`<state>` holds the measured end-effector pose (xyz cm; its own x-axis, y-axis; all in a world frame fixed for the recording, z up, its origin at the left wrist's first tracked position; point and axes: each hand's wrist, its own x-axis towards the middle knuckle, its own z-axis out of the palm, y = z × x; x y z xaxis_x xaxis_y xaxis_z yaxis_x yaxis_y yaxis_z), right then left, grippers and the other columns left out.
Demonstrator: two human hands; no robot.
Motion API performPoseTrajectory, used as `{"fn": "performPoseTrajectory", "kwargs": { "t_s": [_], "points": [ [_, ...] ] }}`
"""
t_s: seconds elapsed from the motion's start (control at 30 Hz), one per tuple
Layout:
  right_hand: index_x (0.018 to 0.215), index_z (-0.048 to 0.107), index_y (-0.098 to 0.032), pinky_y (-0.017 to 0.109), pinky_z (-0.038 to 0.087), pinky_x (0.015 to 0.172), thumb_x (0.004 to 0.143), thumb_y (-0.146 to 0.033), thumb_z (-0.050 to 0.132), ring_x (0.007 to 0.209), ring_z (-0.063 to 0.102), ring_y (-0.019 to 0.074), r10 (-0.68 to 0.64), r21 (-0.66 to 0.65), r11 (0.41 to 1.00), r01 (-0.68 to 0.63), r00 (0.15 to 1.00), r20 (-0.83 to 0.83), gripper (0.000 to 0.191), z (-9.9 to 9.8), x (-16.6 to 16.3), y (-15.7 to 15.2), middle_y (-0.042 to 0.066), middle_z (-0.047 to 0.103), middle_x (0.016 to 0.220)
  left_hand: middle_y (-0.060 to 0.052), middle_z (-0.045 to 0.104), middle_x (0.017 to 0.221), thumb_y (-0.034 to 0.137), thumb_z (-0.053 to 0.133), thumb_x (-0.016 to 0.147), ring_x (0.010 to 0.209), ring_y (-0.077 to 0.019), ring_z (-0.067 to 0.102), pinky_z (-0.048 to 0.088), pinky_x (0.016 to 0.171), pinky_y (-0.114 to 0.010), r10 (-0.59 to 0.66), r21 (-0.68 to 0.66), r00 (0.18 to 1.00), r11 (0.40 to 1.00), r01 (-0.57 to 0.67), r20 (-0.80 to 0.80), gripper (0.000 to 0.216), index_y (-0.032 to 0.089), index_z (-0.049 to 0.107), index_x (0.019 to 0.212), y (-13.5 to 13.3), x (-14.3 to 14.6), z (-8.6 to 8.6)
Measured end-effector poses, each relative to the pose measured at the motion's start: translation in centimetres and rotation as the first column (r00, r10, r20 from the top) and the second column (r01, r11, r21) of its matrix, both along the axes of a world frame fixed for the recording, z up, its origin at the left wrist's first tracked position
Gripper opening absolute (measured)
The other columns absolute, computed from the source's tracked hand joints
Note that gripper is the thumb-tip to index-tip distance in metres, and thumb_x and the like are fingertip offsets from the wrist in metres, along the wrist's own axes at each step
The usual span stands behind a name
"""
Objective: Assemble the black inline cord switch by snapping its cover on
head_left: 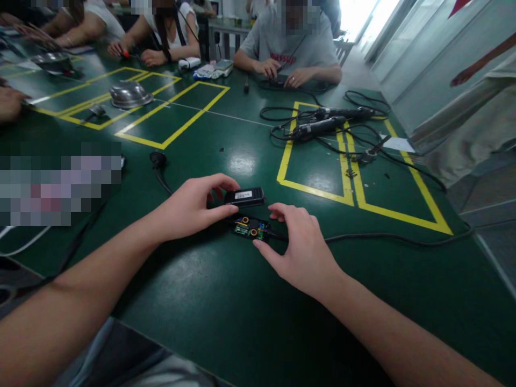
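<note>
In the head view my left hand (197, 207) has its thumb and fingers around the left end of a black plastic cover (256, 198) with a white label. Just in front of the cover lies an opened black housing with a green circuit board (243, 231) and two copper coils. My right hand (298, 242) is at the right end of the board, thumb and fingers apart on either side, with nothing visible between the tips. A black cable (374, 235) runs out from under that hand to the right; a plug (157, 159) on another cable lies behind my left hand.
Two black handheld tools (322, 127) with coiled cords lie at the back right, near small metal parts (367, 156). Yellow tape (314, 191) marks rectangles on the green table (193, 285). A metal bowl (129, 94) stands at the back left. Co-workers sit across; another person stands at right.
</note>
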<state>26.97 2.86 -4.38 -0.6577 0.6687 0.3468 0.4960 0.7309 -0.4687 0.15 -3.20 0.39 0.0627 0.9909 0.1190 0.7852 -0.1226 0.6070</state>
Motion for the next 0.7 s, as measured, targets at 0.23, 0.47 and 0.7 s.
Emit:
{"fn": "performPoseTrajectory", "kwargs": {
  "t_s": [0.23, 0.47, 0.7],
  "points": [
    [0.099, 0.062, -0.024, 0.041, 0.047, 0.077, 0.099, -0.029, 0.062, 0.087, 0.064, 0.0268, 0.036, 0.047, 0.998, -0.035, 0.999, -0.007, 0.005, 0.1, 0.0, 0.2, 0.009, 0.071, 0.095, -0.013, 0.078, 0.115, 0.043, 0.071, 0.098, 0.111, -0.0336, 0.070, 0.059, 0.100, -0.051, 0.156, 0.071, 0.947, 0.987, -0.141, -0.279, 0.025, 0.023, 0.070, 0.113, 0.8, -1.7, -1.5],
    [0.096, 0.065, -0.024, 0.039, 0.051, 0.073, 0.101, -0.023, 0.058, 0.081, 0.068, 0.0246, 0.072, 0.042, 0.997, -0.071, 0.997, -0.026, 0.008, 0.3, -0.1, 0.2, 0.007, 0.072, 0.089, -0.006, 0.076, 0.100, 0.039, 0.063, 0.102, 0.091, -0.0237, 0.071, 0.054, 0.084, -0.037, -0.201, -0.028, 0.968, 0.979, 0.200, -0.153, 0.021, 0.022, 0.072, 0.097, -0.3, -0.1, 0.4],
    [0.098, 0.067, -0.024, 0.037, 0.055, 0.072, 0.103, -0.025, 0.063, 0.081, 0.072, 0.0224, 0.074, -0.038, 0.996, -0.076, 0.996, -0.059, 0.007, 0.2, 0.3, 0.0, 0.006, 0.074, 0.092, -0.002, 0.075, 0.089, 0.033, 0.064, 0.102, 0.078, -0.0185, 0.066, 0.046, 0.072, -0.030, -0.243, -0.096, 0.965, 0.967, 0.234, -0.096, 0.015, 0.022, 0.071, 0.096, -0.4, 0.4, 0.2]
  ]
}}
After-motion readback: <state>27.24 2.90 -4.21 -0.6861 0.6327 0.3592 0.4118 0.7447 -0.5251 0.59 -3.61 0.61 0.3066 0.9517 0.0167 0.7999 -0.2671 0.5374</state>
